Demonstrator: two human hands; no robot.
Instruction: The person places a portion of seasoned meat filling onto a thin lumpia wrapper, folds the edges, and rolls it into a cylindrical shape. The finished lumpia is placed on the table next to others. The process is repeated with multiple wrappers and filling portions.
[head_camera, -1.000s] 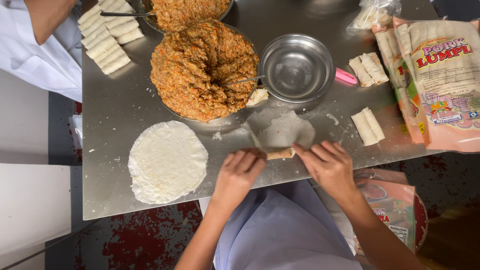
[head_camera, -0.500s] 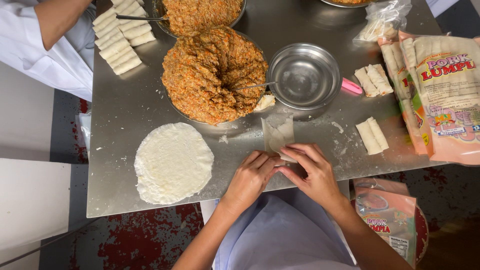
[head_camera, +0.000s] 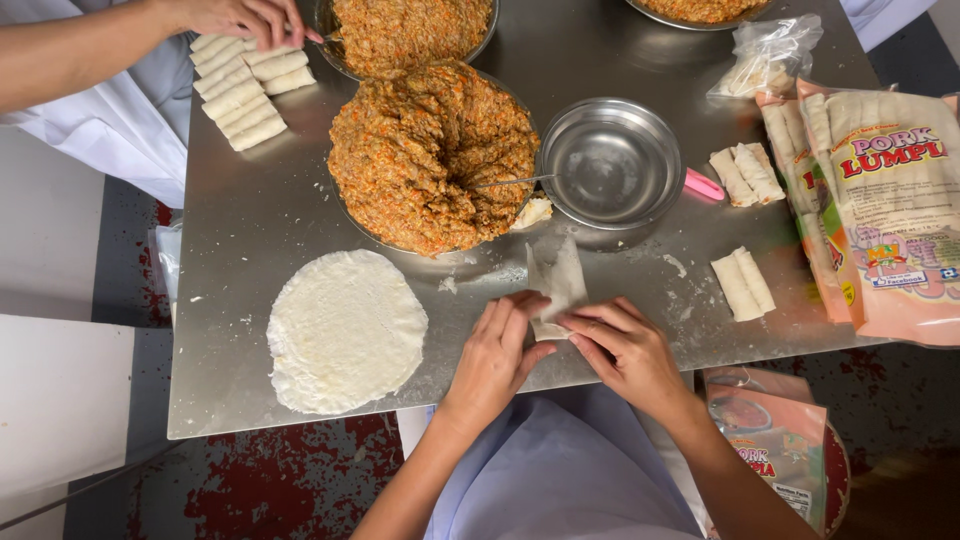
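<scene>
My left hand (head_camera: 497, 350) and my right hand (head_camera: 622, 345) press together on a thin pale wrapper (head_camera: 556, 280) lying on the steel table (head_camera: 250, 230), near its front edge. The wrapper's near part is folded under my fingertips; its far flap lies flat toward the bowls. Whatever filling is inside is hidden by my fingers. Just behind the wrapper stands a big bowl heaped with orange minced filling (head_camera: 430, 150) with a spoon stuck in it.
A round stack of wrappers (head_camera: 345, 330) lies to the left. An empty steel bowl (head_camera: 612, 165) and a pink tool (head_camera: 704, 184) sit behind right. Finished rolls (head_camera: 742, 284) lie at right, next to printed bags (head_camera: 890, 210). Another person's hand (head_camera: 245, 18) works by rolls (head_camera: 240, 85) far left.
The view has shifted and both hands have closed in on the wrapper, folding its near edge over. The wrapper now looks narrower than a second ago.
</scene>
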